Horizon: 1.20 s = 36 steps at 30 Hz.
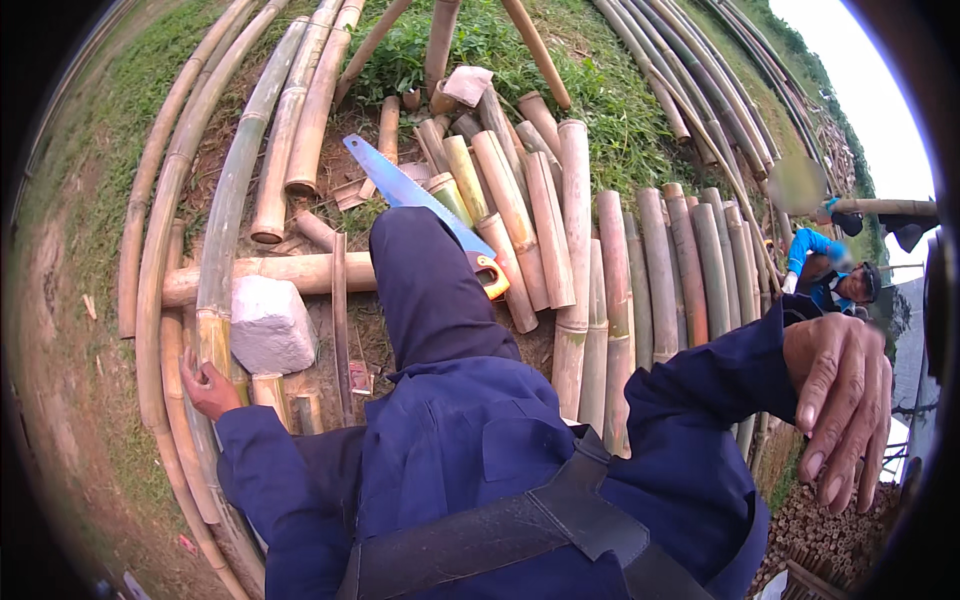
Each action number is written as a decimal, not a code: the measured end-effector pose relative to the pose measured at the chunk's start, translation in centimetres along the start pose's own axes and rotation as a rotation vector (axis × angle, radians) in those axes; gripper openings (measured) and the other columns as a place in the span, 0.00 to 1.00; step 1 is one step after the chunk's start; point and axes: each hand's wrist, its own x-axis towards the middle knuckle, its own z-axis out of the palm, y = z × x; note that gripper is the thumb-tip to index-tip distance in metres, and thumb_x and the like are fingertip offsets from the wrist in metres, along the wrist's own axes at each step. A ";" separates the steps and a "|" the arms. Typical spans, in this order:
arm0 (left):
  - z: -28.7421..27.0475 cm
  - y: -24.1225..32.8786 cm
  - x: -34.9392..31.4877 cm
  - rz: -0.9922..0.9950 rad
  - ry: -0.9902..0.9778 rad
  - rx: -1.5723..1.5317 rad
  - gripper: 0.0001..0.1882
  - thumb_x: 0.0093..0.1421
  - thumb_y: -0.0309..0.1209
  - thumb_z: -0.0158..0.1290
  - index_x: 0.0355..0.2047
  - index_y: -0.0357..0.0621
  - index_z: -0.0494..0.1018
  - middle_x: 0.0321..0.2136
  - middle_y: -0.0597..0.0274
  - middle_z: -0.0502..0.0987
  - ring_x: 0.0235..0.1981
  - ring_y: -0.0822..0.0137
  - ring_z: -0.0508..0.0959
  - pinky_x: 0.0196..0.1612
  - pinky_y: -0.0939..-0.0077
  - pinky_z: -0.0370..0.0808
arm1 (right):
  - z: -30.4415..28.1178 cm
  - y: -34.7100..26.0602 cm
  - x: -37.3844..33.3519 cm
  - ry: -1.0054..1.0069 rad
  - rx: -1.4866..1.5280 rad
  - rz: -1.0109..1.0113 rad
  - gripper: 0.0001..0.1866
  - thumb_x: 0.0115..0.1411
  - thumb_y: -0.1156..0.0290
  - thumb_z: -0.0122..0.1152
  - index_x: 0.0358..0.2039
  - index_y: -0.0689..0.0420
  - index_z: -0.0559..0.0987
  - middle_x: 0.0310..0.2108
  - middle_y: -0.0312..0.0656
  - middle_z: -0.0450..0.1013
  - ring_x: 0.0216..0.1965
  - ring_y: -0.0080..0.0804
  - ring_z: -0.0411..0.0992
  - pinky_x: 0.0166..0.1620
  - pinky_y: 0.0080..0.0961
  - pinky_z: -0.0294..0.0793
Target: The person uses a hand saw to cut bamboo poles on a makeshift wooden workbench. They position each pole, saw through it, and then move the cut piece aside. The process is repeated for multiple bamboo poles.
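My left hand (208, 387) rests against a long greenish bamboo pole (236, 205), near a paler yellow stretch of it. The fingers of this hand are loosely parted and not wrapped round the pole. My right hand (843, 405) is raised at the far right, with its fingers stretched downward and nothing in it. A hand saw (408, 188) with a bluish blade and an orange handle lies beside my knee, by the cut bamboo pieces (508, 210). Next to my left hand sits a whitish stone block (271, 325).
A thick bamboo crosspiece (300, 273) runs under the pole. Cut bamboo lengths (660, 270) lie in a row at the right. Long poles (170, 190) line the left side. Bamboo legs (440, 40) stand at the top. A person in blue (835, 275) is at the far right.
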 end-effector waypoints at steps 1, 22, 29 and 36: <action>-0.1 -1.5 0.1 -0.063 -0.010 -0.046 0.22 0.64 0.25 0.54 0.59 0.42 0.74 0.50 0.49 0.81 0.45 0.57 0.83 0.50 0.66 0.78 | 0.0 2.0 0.0 0.074 -0.030 0.098 0.19 0.59 0.55 0.75 0.50 0.45 0.86 0.42 0.42 0.85 0.46 0.39 0.84 0.59 0.52 0.79; -12.1 6.7 -4.9 -0.225 -0.229 0.379 0.14 0.60 0.34 0.61 0.44 0.41 0.79 0.32 0.57 0.83 0.30 0.50 0.82 0.41 0.58 0.78 | 12.8 40.4 -11.9 -0.337 -1.020 1.087 0.32 0.54 0.49 0.71 0.60 0.40 0.79 0.73 0.35 0.59 0.78 0.43 0.46 0.72 0.71 0.38; -3.5 4.6 3.0 -0.002 -0.284 0.604 0.27 0.54 0.43 0.66 0.52 0.45 0.77 0.46 0.54 0.81 0.52 0.54 0.78 0.58 0.57 0.70 | 13.0 40.7 -11.7 -0.260 -1.042 1.028 0.29 0.53 0.49 0.73 0.56 0.41 0.82 0.70 0.33 0.65 0.76 0.43 0.51 0.73 0.66 0.42; -0.5 3.2 4.3 -0.223 -0.572 0.835 0.54 0.37 0.60 0.74 0.57 0.34 0.71 0.53 0.47 0.78 0.59 0.51 0.75 0.67 0.57 0.64 | 12.0 40.5 -13.0 -0.236 -1.026 1.027 0.29 0.54 0.49 0.72 0.56 0.43 0.82 0.71 0.34 0.64 0.76 0.44 0.49 0.73 0.67 0.39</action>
